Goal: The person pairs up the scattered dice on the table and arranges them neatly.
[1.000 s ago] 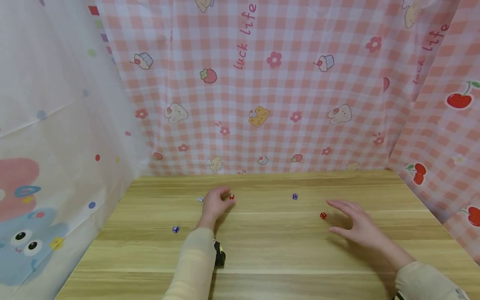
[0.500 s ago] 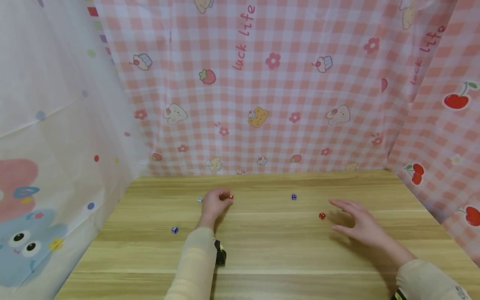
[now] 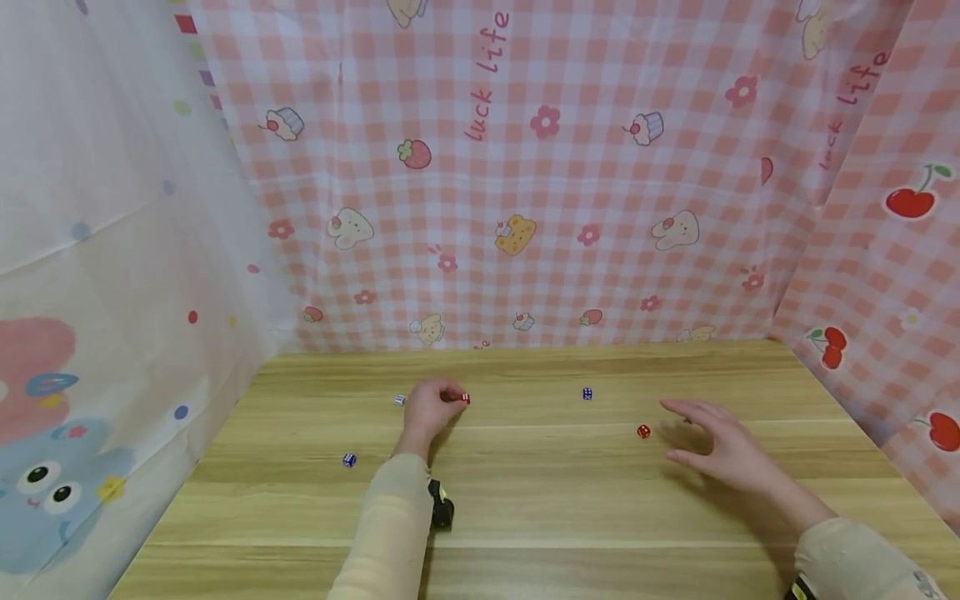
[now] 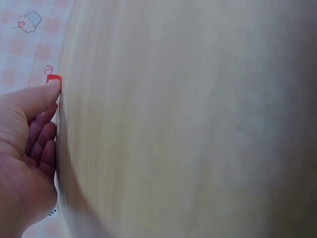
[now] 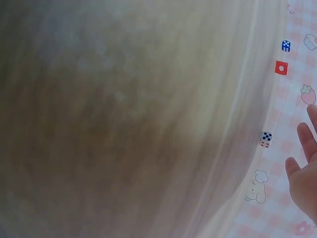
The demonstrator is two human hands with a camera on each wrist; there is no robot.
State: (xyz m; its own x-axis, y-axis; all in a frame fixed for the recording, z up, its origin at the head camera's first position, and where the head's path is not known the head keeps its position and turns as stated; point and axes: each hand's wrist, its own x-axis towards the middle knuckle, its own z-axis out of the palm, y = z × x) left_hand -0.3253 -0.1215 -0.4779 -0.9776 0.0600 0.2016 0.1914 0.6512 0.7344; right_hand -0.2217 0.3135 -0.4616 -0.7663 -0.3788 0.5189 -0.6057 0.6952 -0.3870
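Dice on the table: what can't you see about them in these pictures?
- Red die at the left hand: head view, too small to read; left wrist view, a fingertip covers most of it.
- White die: head view, tiny and partly behind that hand.
- Blue dice and: head view, dots too small to count.

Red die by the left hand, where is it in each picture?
Head: the red die lies mid-table at the left hand's fingertips.
Left wrist: upper left, at the thumb tip.
Right wrist: not in it; that is another red die.
Shared landmark: the wooden table.
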